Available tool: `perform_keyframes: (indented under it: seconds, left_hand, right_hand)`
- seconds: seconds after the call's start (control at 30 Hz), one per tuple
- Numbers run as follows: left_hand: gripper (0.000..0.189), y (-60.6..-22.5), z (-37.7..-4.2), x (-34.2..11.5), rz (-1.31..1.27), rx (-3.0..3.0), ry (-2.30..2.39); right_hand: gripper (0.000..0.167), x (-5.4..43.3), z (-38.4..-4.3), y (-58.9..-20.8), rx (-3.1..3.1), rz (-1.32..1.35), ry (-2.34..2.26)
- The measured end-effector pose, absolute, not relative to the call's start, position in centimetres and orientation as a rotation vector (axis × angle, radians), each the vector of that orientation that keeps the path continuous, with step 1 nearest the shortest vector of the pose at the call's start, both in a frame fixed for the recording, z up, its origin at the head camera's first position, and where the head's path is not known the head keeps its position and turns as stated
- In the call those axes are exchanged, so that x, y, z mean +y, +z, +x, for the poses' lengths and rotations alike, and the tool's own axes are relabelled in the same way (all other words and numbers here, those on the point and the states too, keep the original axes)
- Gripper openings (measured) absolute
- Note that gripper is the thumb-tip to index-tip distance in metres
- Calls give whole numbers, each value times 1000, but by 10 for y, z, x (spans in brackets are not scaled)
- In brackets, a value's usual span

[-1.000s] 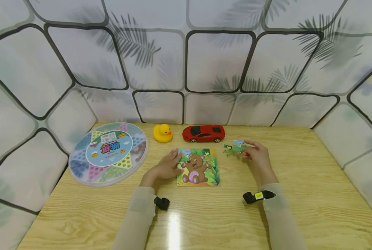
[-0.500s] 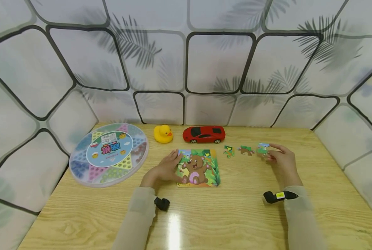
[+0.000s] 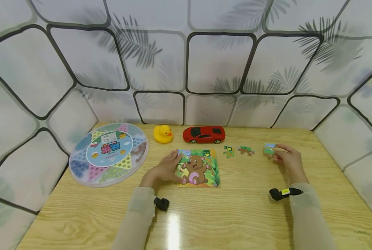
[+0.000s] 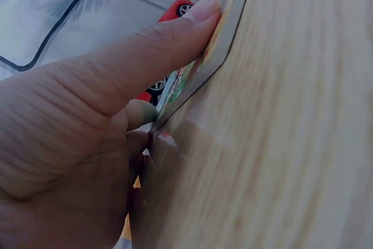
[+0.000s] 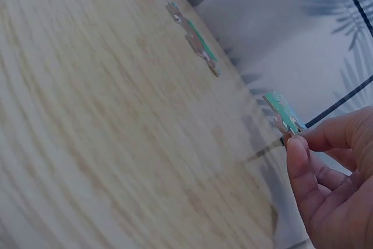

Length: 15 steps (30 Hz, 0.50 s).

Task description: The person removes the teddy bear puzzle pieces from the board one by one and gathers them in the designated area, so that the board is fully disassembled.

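Note:
My left hand (image 3: 167,166) rests against the left edge of a square bear jigsaw puzzle (image 3: 201,170), which lies flat on the wooden table. Its thumb (image 4: 201,18) lies on the puzzle's top surface in the left wrist view, the other fingers along the edge. Over on the right, my right hand (image 3: 290,161) pinches a puzzle piece (image 3: 269,148) with blue and green print between thumb and forefinger. In the right wrist view this piece (image 5: 282,112) is tilted. Two loose pieces lie between the hands: a green piece with a yellow duck (image 3: 228,151) and a brown-and-green piece (image 3: 246,150).
A yellow rubber duck (image 3: 163,134) and a red toy car (image 3: 204,134) stand behind the puzzle. At the left lies a round Chinese checkers set (image 3: 139,166) in clear plastic. A patterned fabric wall (image 3: 217,62) borders the table at the back and sides.
My right hand has moved to the right with the pinched piece, away from the two loose pieces. The brown-and-green piece has come into sight on the table. My left hand stays at the puzzle.

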<state>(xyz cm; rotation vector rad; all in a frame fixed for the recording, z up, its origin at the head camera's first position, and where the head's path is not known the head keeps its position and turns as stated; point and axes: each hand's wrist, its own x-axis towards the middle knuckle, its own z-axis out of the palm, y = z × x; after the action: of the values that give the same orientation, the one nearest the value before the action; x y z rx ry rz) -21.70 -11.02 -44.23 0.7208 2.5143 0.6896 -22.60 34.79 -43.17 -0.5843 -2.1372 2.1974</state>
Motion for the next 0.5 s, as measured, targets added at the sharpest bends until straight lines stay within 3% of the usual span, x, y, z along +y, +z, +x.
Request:
perform_keyframes:
  seconds: [0.2,0.37,0.5]
  left_hand:
    - [108,-444,-217,-111,718,2515,686]
    - [109,-444,-217,-111,718,2510,697]
    - [109,-444,-217,-111,719,2512,700]
  right_hand:
    - [25,341,-232,-439,-2258,-570,2091]
    - [44,335,-237,-443,-2395,-540,1952]
    - [48,333,-240,-447,-2463,-523,1854]
